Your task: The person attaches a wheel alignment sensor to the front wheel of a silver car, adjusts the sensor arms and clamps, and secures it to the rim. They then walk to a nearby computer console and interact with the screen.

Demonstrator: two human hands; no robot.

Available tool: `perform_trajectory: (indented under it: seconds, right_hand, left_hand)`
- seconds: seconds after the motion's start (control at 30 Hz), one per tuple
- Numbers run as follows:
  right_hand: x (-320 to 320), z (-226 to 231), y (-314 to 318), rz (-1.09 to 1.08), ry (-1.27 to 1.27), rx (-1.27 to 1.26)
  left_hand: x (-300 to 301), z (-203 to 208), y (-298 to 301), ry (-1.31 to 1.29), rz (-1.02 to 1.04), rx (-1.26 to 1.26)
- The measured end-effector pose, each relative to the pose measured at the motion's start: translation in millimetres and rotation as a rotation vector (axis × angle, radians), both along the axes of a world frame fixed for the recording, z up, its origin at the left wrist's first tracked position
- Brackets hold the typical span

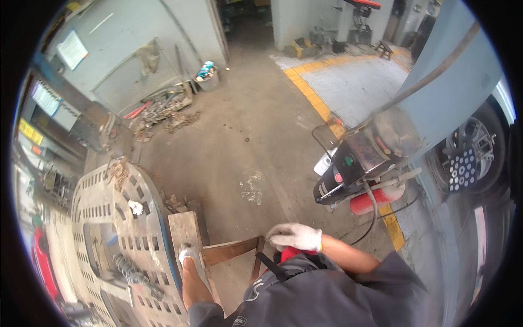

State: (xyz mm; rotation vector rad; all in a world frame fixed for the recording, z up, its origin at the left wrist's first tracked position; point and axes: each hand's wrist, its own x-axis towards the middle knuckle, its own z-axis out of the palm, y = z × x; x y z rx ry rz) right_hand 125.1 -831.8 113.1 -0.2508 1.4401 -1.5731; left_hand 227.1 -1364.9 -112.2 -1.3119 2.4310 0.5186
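My left hand [188, 253], in a pale glove, rests at a worn wooden board [185, 229] beside the slotted worktable [155, 240]. Its fingers are foreshortened, so their grip does not show. In front of my body is my right hand [297, 237], also gloved, with its fingers together and bent downward. What lies under those fingers is hidden. Close to its fingertips, a brown wooden crosspiece [231, 250] meets a slanting post [257, 259]. On the worktable lies a shock absorber with a coil spring [129, 270], away from both hands.
To the right stands a black wheeled machine [348, 166] with a hose, next to a red cylinder [376, 200]. A blue post [452, 82] and a vehicle wheel [473, 147] are beyond. Scrap parts [166, 103] and a bucket [208, 82] sit along the far left wall.
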Motion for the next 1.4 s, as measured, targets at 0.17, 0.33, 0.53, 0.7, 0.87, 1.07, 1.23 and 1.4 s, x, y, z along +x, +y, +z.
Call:
perform_trajectory:
  seconds: [0.17,0.33,0.53,0.7,0.87,1.07,1.23,1.4]
  right_hand:
    - [-112.2,-37.2,-62.6,-0.061,0.112,0.153]
    - [-259.5,-101.8,-119.3,-0.355,0.036,0.227]
    - [-432.7,-113.4,-149.7,-0.647,-0.002,0.228]
    - [-548.5,-105.1,-124.7,-0.663,-0.067,0.206]
    - [-655.2,-134.8,-108.2,-0.758,-0.109,0.256]
    - [-756.6,-232.3,-53.7,-0.858,-0.219,0.561]
    - [-772.4,-273.9,29.1,-0.806,-0.278,1.302]
    - [-806.7,-282.1,78.9,-0.958,-0.644,1.063]
  left_hand:
    - [7.4,-68.0,-32.9,-0.163,-0.137,0.106]
    - [15.4,-77.5,-19.0,-0.090,-0.142,-0.306]
    - [-164.6,-77.6,-31.0,-0.066,-0.056,0.245]
    - [-345.9,-59.5,-37.8,0.039,0.017,0.573]
    - [-499.3,-56.8,-37.8,-0.050,-0.020,0.713]
    - [-693.4,-61.0,-83.5,-0.276,-0.177,0.767]
    - [-974.1,-66.0,-107.9,-0.314,-0.206,0.775]
    - [-1287.6,-77.6,-62.7,0.028,-0.117,0.741]
